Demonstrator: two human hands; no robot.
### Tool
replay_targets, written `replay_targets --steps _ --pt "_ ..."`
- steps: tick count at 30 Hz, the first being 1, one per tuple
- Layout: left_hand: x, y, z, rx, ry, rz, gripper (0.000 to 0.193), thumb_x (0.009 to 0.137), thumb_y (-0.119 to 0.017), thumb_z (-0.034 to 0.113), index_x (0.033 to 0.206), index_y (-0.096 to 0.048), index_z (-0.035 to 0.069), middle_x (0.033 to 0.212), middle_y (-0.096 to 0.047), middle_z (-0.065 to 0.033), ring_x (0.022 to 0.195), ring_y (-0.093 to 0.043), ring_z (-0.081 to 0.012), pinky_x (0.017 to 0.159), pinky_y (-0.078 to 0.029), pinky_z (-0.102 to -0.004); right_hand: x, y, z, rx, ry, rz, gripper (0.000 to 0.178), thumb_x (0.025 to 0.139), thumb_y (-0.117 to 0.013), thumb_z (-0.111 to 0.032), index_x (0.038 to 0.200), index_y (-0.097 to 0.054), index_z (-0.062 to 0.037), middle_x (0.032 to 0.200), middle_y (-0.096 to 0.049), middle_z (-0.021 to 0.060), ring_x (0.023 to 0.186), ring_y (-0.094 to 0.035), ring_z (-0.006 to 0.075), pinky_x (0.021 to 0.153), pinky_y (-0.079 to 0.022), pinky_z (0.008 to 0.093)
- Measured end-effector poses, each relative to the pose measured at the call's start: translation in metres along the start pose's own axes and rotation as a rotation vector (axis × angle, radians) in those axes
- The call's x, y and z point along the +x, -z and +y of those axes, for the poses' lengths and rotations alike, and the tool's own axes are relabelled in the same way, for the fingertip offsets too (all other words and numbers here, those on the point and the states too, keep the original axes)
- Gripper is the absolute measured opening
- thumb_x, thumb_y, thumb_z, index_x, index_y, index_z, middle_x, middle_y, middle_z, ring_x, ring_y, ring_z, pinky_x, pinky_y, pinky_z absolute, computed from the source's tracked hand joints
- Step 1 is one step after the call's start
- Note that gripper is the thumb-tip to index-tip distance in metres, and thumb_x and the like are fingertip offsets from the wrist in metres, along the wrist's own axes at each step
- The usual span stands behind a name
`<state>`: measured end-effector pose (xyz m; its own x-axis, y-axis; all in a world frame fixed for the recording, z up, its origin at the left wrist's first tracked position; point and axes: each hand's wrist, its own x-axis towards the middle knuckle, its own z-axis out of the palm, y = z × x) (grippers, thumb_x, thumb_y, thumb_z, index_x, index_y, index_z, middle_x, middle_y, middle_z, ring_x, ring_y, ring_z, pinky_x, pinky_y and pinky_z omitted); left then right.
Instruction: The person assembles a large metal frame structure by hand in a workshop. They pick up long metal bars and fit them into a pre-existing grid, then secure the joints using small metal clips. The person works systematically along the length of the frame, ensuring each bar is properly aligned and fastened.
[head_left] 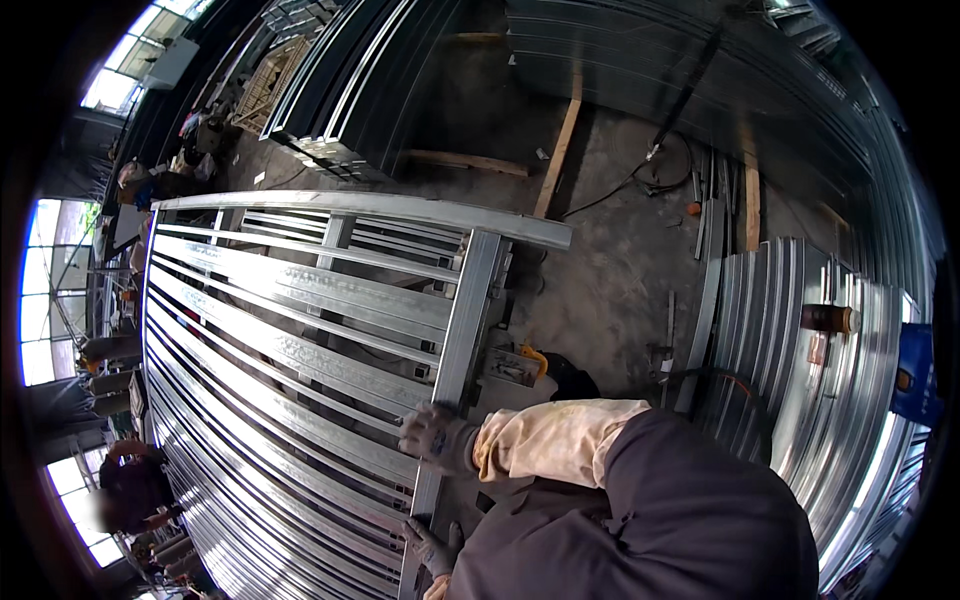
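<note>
A large frame of parallel silvery metal slats lies in front of me, with a wide metal end rail along its near side. My right hand, in a grey glove below a stained beige sleeve, lies over this rail. Its fingers curl over the edge toward the slat ends. Lower down, my left hand, also gloved in grey, rests at the same rail with fingers stretched and thumb apart. Part of its wrist is hidden by my dark clothing. Another long metal bar runs along the frame's far side.
Stacked metal profiles stand beyond the frame. Wooden battens and a hose lie on the floor. A tray sits beside the rail. More profiles carry a brown jar at right. Another person is at far left.
</note>
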<state>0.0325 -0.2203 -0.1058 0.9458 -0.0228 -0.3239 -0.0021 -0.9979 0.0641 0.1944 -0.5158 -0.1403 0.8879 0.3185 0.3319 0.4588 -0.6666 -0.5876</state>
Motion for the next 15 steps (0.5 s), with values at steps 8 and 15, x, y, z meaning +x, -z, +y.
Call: replay_targets --steps 8,15 --pt "0.026 0.036 0.058 0.011 0.256 -0.151 0.107 0.085 -0.077 0.051 0.159 -0.03 -0.01 0.165 -0.028 -0.0367 0.156 -0.026 -0.0491 0.128 -0.027 -0.0509 0.017 0.013 0.058 0.12 0.111 0.081 0.033 0.082 -0.07 -0.025 0.112 -0.068 -0.0124 0.124 -0.064 0.0069 0.125 -0.057 0.0288 0.11 -0.044 0.0472" --pt "0.018 0.074 0.051 -0.196 0.266 0.223 0.066 0.089 -0.076 0.044 0.144 -0.06 0.01 0.15 -0.055 -0.0183 0.143 -0.049 -0.0399 0.122 -0.035 -0.0515 0.036 0.055 0.037 0.149 0.154 -0.022 0.03 0.083 -0.072 -0.023 0.11 -0.072 -0.0094 0.12 -0.068 0.0088 0.123 -0.059 0.0319 0.111 -0.045 0.0519"
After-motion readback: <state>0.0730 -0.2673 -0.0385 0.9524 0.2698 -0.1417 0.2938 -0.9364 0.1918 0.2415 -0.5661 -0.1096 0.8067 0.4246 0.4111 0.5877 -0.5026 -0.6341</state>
